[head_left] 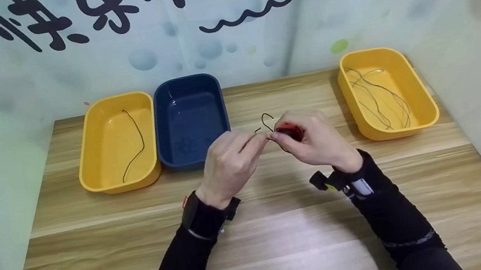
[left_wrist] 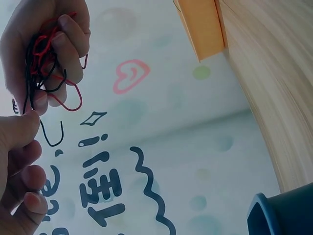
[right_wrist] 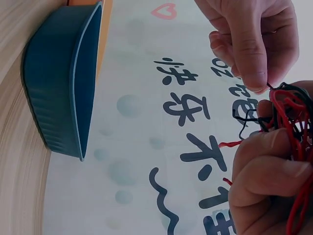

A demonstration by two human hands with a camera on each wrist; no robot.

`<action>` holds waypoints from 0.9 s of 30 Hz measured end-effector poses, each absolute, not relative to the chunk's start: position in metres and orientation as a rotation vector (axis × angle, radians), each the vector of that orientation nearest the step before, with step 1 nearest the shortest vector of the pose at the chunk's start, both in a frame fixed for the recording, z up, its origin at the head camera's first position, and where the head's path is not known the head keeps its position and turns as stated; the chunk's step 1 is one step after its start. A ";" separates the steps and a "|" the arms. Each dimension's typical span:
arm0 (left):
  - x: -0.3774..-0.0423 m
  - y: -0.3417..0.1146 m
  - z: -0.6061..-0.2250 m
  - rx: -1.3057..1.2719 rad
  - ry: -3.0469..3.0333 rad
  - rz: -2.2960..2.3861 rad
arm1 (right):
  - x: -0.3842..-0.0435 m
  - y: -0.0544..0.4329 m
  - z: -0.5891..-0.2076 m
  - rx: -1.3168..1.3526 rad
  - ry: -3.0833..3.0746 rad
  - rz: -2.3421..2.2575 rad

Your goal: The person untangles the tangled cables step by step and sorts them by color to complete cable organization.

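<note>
Over the middle of the table, my right hand grips a tangled bundle of red and black wires. Black loops and red ends stick out between its fingers. My left hand comes close to it from the left, and its thumb and forefinger pinch a thin black wire at the bundle's edge. In the left wrist view, a hooked black wire end hangs free beside the left fingertips. Part of the bundle is hidden inside the right palm.
A yellow bin at the left holds one dark wire. Against it stands a dark blue bin, near my left hand. Another yellow bin at the back right holds several thin grey wires. A printed curtain hangs behind the wooden table.
</note>
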State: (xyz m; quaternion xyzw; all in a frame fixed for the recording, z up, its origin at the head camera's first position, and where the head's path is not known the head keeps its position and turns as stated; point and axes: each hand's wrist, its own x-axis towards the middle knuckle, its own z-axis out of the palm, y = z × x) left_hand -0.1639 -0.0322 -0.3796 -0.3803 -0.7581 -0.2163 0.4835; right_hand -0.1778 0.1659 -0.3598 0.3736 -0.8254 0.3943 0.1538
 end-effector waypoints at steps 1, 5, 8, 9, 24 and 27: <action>-0.164 -0.032 -0.380 -0.928 -1.846 -0.527 | -0.178 0.166 -0.359 1.063 -2.369 1.132; -0.164 -0.032 -0.382 -0.954 -1.838 -0.531 | -0.178 0.165 -0.360 1.021 -2.374 1.137; -0.164 -0.032 -0.382 -0.987 -1.836 -0.519 | -0.179 0.165 -0.360 0.996 -2.361 1.133; -0.164 -0.032 -0.382 -0.998 -1.838 -0.510 | -0.179 0.165 -0.360 0.990 -2.354 1.136; -0.161 -0.026 -0.386 -1.016 -1.934 -0.444 | -0.183 0.167 -0.360 0.828 -2.249 1.281; -0.160 -0.025 -0.388 -1.016 -1.944 -0.449 | -0.185 0.167 -0.361 0.812 -2.176 1.338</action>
